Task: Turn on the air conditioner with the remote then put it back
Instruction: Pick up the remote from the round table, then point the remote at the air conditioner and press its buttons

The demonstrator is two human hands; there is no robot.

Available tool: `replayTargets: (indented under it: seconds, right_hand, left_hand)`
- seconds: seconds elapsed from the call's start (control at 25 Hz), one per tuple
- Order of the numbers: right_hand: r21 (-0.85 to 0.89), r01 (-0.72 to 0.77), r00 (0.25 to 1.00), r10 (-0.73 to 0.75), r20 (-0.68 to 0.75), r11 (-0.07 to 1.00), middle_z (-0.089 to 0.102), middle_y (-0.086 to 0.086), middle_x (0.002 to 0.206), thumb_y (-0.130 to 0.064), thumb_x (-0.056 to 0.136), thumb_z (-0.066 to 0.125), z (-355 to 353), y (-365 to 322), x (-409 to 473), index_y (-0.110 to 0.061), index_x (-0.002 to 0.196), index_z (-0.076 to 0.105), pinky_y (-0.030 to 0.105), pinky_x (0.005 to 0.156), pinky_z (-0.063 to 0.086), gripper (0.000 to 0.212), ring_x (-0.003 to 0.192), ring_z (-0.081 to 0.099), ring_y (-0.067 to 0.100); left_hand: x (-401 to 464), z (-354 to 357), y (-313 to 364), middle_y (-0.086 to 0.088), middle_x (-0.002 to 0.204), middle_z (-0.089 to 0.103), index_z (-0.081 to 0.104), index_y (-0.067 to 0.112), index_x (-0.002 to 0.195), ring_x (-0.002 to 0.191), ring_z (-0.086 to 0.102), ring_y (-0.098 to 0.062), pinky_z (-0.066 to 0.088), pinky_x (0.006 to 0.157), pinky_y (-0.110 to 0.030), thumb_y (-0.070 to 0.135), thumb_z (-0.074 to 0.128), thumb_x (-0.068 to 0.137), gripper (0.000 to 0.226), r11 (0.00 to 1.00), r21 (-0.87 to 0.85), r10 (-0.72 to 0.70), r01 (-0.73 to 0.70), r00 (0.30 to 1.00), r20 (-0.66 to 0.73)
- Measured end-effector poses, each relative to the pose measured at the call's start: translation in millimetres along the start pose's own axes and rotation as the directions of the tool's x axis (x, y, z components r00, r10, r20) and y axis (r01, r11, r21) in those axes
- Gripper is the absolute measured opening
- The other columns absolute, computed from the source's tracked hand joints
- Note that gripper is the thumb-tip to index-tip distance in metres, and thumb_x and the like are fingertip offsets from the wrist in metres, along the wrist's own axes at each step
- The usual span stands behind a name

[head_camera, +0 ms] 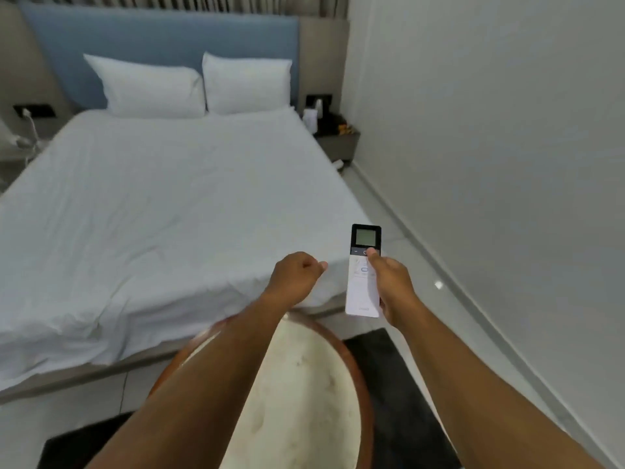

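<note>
Head view: right hand [394,292] holds the remote [363,272] upright in front of the body, above the foot corner of the bed [152,204], grip closed around the lower white half of the casing. Thumb [372,253] rests on the button row just below the dark display panel; display reads blank grey. Left hand [297,275] is curled into a loose fist, empty, just left of the remote and apart from it. Both forearms extend over a round tabletop [304,394] with a pale top and brown rim, standing on a dark rug [399,384]. Two white pillows [152,86] lean against the blue headboard [162,38]. A nightstand [338,137] sits at the far right of the bed; items on it too blurred to identify.
</note>
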State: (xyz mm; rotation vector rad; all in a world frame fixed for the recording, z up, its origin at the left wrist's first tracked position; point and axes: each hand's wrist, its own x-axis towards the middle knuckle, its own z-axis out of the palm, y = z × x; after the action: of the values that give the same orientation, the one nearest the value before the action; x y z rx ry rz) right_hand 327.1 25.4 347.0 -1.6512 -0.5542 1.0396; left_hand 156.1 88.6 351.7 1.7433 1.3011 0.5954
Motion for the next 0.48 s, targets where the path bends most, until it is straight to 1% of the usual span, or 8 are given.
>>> replayTargets:
  seconds: [0.08, 0.12, 0.16, 0.24, 0.28, 0.36, 0.4, 0.48]
  right_hand:
    - [0.039, 0.094, 0.994, -0.091, -0.058, 0.995, 0.075, 0.016, 0.090, -0.045, 0.097, 0.055, -34, -62, -16, -0.012, 0.086, 0.064, 0.048, 0.079, 0.058, 0.036, 0.076, 0.070, 0.035]
    - [0.073, 0.144, 0.987, -0.138, -0.082, 0.987, 0.076, 0.017, 0.086, -0.045, 0.097, 0.054, -52, -92, -28, -0.011, 0.091, 0.064, 0.047, 0.074, 0.060, 0.036, 0.073, 0.072, 0.036]
    - [0.110, 0.205, 0.975, -0.193, -0.110, 0.972, 0.077, 0.018, 0.080, -0.044, 0.098, 0.053, -74, -123, -42, -0.009, 0.095, 0.064, 0.043, 0.064, 0.062, 0.036, 0.068, 0.073, 0.035]
    - [0.156, 0.315, 0.943, -0.289, -0.166, 0.936, 0.078, 0.016, 0.069, -0.040, 0.099, 0.052, -116, -179, -73, -0.008, 0.100, 0.062, 0.034, 0.047, 0.059, 0.034, 0.056, 0.074, 0.032]
    - [0.171, 0.359, 0.926, -0.328, -0.187, 0.917, 0.077, 0.015, 0.066, -0.040, 0.100, 0.051, -134, -203, -89, -0.008, 0.100, 0.061, 0.032, 0.044, 0.058, 0.033, 0.054, 0.074, 0.030]
    - [0.194, 0.459, 0.877, -0.409, -0.251, 0.867, 0.078, 0.014, 0.064, -0.040, 0.101, 0.049, -167, -248, -126, -0.008, 0.102, 0.061, 0.032, 0.046, 0.058, 0.035, 0.054, 0.075, 0.029]
    - [0.205, 0.496, 0.857, -0.437, -0.275, 0.844, 0.078, 0.014, 0.065, -0.041, 0.101, 0.048, -178, -266, -141, -0.007, 0.104, 0.061, 0.033, 0.048, 0.059, 0.036, 0.055, 0.075, 0.029]
    - [0.240, 0.573, 0.810, -0.497, -0.312, 0.784, 0.077, 0.016, 0.065, -0.041, 0.102, 0.047, -199, -301, -171, -0.003, 0.107, 0.059, 0.039, 0.053, 0.061, 0.040, 0.059, 0.075, 0.032]
  left_hand:
    - [9, -9, 60, -0.008, 0.121, 0.064, 0.062, 0.013, 0.116, 0.116, 0.056, -0.027, 0.044, 0.096, -0.039, 0.045, 0.056, 0.090, 0.042, 0.961, 0.209, 0.188, -0.179, 0.982, -0.022]
    - [10, -13, 91, -0.008, 0.130, 0.060, 0.057, 0.013, 0.124, 0.120, 0.053, -0.028, 0.044, 0.098, -0.042, 0.049, 0.054, 0.090, 0.049, 0.901, 0.333, 0.300, -0.278, 0.954, -0.015]
    - [11, -16, 124, -0.008, 0.130, 0.058, 0.056, 0.014, 0.125, 0.120, 0.052, -0.030, 0.045, 0.096, -0.043, 0.052, 0.052, 0.090, 0.052, 0.801, 0.461, 0.434, -0.383, 0.901, -0.005]
    - [10, -23, 188, -0.007, 0.121, 0.060, 0.056, 0.014, 0.117, 0.115, 0.053, -0.029, 0.046, 0.089, -0.043, 0.057, 0.050, 0.088, 0.052, 0.569, 0.635, 0.668, -0.523, 0.744, 0.014]
    - [10, -27, 217, -0.008, 0.123, 0.059, 0.055, 0.014, 0.119, 0.116, 0.052, -0.029, 0.045, 0.090, -0.043, 0.059, 0.050, 0.087, 0.055, 0.487, 0.677, 0.738, -0.551, 0.675, 0.018]
    - [1, -33, 278, -0.012, 0.140, 0.049, 0.044, 0.015, 0.134, 0.132, 0.041, -0.031, 0.039, 0.103, -0.047, 0.062, 0.046, 0.087, 0.067, 0.376, 0.722, 0.832, -0.580, 0.555, 0.013]
    - [-3, -36, 303, -0.013, 0.149, 0.040, 0.036, 0.015, 0.141, 0.139, 0.032, -0.033, 0.033, 0.109, -0.048, 0.064, 0.043, 0.087, 0.074, 0.336, 0.742, 0.860, -0.580, 0.510, 0.009]
    - [-13, -41, 354, -0.013, 0.159, 0.024, 0.022, 0.015, 0.148, 0.147, 0.016, -0.034, 0.021, 0.116, -0.050, 0.069, 0.035, 0.086, 0.083, 0.265, 0.776, 0.917, -0.572, 0.399, -0.018]
